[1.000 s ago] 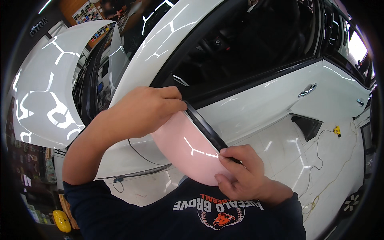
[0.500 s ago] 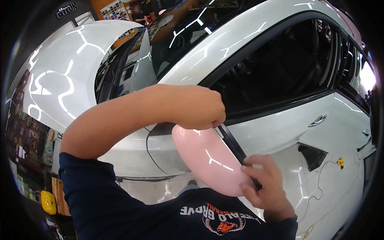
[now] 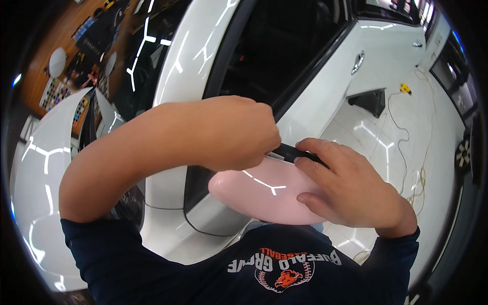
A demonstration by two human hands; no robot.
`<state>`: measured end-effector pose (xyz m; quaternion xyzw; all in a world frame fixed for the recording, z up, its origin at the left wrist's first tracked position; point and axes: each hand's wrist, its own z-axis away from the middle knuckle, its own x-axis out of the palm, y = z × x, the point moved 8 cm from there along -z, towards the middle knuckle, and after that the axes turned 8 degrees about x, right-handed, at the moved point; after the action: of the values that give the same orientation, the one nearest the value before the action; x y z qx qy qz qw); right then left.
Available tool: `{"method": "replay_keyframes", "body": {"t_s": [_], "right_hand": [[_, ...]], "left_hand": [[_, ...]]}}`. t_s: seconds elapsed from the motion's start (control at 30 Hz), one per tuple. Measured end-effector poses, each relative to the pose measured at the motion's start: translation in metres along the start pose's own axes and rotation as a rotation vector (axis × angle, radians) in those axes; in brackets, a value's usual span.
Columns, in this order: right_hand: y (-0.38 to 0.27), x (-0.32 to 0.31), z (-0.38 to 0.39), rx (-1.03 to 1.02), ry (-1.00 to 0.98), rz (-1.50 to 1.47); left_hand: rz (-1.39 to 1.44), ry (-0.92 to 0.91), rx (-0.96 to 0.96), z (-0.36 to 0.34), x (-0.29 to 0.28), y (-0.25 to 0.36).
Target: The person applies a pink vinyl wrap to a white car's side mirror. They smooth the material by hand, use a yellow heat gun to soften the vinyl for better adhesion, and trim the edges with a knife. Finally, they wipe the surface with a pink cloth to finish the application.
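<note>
A pink, glossy side mirror (image 3: 269,190) of a white car juts out in front of my chest, its black rim on the far side. My left hand (image 3: 249,134) is closed in a fist at the rim, the arm bent across from the left. Its fingertips point down and away, so whatever they hold is hidden. From the right, my right hand (image 3: 351,183) grips the mirror's outer end. Two fingers lie over the black rim and the thumb presses on the pink shell.
The white car's door (image 3: 325,91), with its dark side window (image 3: 269,51), stands beyond the mirror. On the tiled floor at the right are a black wedge-shaped object (image 3: 370,102), a yellow tool (image 3: 405,88) and loose cords (image 3: 406,133). Another person (image 3: 84,76) is far off at upper left.
The view has turned to the right. My right hand has slid further over the mirror's end, fingers now on the rim. My left fist stays at the rim, slightly nearer my right hand.
</note>
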<state>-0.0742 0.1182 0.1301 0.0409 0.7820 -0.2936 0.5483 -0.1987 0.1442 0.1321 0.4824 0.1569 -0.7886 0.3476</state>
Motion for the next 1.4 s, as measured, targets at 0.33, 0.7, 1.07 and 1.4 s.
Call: {"method": "replay_keyframes", "body": {"t_s": [0.33,0.7,1.07,1.4], "right_hand": [[0.011,0.012,0.006,-0.026,0.082,-0.102],[0.01,0.019,0.01,-0.051,0.12,-0.1],[0.004,0.02,0.012,-0.079,0.172,-0.091],[0.005,0.018,0.009,0.027,0.153,-0.127]], "left_hand": [[-0.036,0.37,0.194,0.012,0.013,0.003],[0.191,0.411,0.195,0.024,0.016,-0.009],[-0.004,0.035,0.291,-0.006,0.005,0.011],[-0.049,0.325,0.301,0.007,0.019,0.013]]}}
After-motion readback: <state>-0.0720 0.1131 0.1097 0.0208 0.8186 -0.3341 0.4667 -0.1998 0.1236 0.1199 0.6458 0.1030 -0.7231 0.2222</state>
